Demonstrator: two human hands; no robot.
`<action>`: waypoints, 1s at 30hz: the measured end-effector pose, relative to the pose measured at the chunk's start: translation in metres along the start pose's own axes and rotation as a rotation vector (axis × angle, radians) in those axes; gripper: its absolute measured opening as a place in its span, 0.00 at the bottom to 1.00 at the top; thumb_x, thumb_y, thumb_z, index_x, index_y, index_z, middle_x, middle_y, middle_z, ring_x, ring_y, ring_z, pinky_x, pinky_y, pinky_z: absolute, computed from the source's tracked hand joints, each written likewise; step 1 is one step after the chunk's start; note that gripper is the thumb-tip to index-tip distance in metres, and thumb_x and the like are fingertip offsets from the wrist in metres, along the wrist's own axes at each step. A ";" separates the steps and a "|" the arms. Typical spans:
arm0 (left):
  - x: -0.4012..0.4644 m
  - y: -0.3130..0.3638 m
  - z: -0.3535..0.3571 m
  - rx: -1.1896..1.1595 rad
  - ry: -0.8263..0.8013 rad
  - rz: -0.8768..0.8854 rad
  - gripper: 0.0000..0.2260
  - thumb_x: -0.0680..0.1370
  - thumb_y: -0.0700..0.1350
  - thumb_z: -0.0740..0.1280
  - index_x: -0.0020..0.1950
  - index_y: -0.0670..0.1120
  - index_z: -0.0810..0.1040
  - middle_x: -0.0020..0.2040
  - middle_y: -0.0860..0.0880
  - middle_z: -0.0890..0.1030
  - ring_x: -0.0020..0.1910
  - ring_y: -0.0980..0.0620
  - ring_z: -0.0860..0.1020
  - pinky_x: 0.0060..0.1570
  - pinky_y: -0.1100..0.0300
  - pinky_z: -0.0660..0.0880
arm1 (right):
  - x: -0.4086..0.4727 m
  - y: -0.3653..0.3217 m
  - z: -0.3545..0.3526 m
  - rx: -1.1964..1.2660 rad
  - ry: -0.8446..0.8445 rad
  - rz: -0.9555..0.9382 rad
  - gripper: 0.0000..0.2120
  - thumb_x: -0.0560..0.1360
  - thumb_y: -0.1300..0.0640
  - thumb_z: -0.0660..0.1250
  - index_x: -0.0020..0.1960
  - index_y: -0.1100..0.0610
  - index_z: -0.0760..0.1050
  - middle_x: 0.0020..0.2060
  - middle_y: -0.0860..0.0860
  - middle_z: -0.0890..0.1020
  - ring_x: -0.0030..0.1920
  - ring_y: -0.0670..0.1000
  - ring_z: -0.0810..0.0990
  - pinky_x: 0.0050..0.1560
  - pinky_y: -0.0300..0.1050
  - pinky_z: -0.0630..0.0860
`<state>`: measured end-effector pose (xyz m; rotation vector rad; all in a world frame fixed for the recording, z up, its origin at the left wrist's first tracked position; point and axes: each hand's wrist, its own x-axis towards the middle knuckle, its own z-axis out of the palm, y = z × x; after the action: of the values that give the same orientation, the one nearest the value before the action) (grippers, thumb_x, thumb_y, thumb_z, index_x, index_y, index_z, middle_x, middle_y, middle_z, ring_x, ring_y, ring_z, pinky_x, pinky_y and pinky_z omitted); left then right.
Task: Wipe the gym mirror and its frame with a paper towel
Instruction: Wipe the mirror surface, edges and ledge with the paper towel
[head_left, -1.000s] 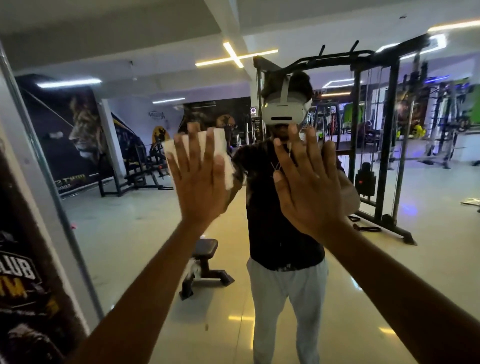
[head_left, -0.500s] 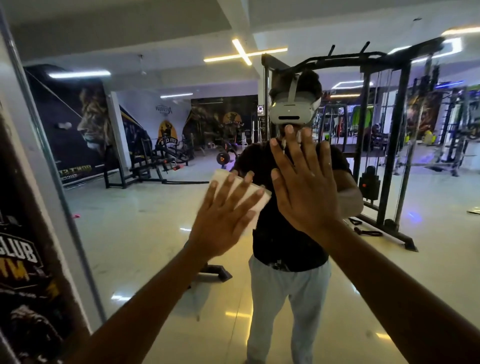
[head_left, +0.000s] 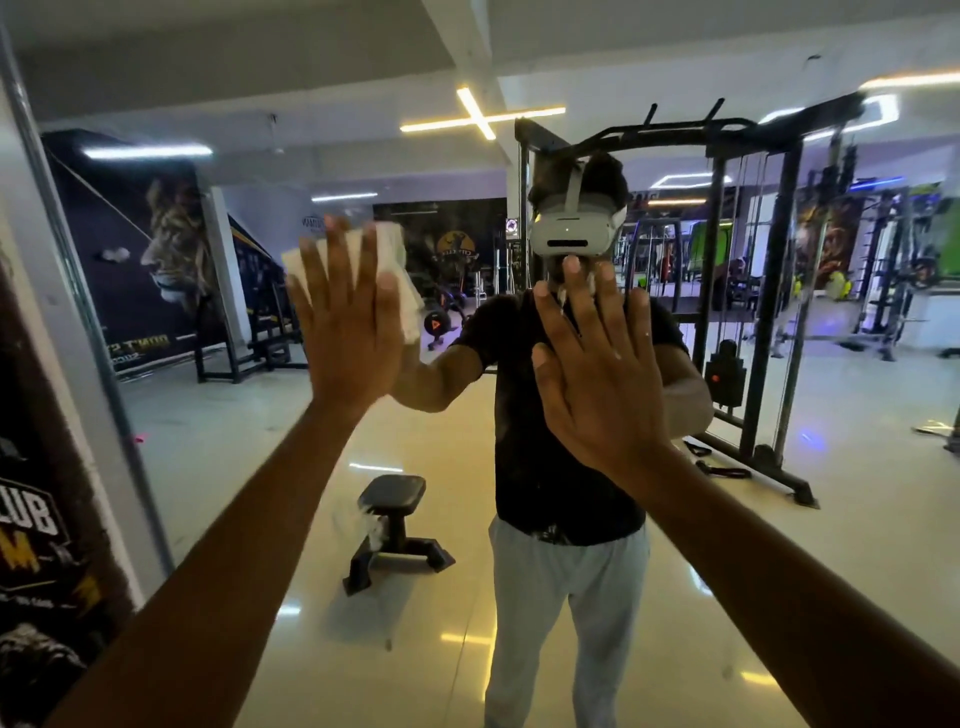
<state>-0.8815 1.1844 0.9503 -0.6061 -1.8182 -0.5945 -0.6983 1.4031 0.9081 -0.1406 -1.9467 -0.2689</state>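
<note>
head view: left hand (head_left: 347, 317) flat on mirror (head_left: 218, 441), fingers (head_left: 337, 244) straight and spread, pressing white crumpled towel (head_left: 402, 270) against glass; towel sandwiched between palm and mirror, edges showing above and right of fingertips. right hand (head_left: 597, 374) flat on glass, fingers straight, slightly apart, holding nothing, probably bracing. frame (head_left: 78, 291), a grey metal strip with long axis near vertical, well left of towel; left hand nearer to it. glass smooth, glossy, reflecting person, black bench (head_left: 392, 525), cable rack (head_left: 769, 291).
</note>
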 end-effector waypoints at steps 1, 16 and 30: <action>0.010 0.010 -0.003 -0.003 0.024 -0.062 0.28 0.91 0.58 0.43 0.90 0.48 0.48 0.89 0.39 0.47 0.88 0.34 0.47 0.84 0.29 0.46 | 0.006 -0.003 -0.001 0.000 0.013 -0.007 0.31 0.90 0.47 0.55 0.90 0.52 0.54 0.90 0.56 0.51 0.89 0.62 0.46 0.87 0.68 0.45; -0.001 0.053 -0.007 0.024 -0.094 0.363 0.29 0.90 0.60 0.43 0.90 0.52 0.46 0.89 0.39 0.43 0.88 0.33 0.43 0.84 0.28 0.47 | 0.047 -0.013 0.004 -0.005 0.021 0.037 0.30 0.90 0.44 0.51 0.90 0.51 0.53 0.90 0.53 0.48 0.89 0.59 0.41 0.87 0.69 0.44; 0.004 0.009 -0.003 0.105 -0.155 0.705 0.27 0.91 0.58 0.48 0.90 0.54 0.50 0.90 0.44 0.46 0.89 0.37 0.45 0.84 0.31 0.47 | 0.041 -0.009 0.008 -0.002 0.011 0.024 0.30 0.90 0.47 0.51 0.90 0.52 0.51 0.90 0.53 0.46 0.89 0.60 0.41 0.86 0.71 0.48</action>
<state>-0.8746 1.1900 0.9562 -1.1693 -1.6131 0.0250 -0.7234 1.3955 0.9422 -0.1633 -1.9326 -0.2547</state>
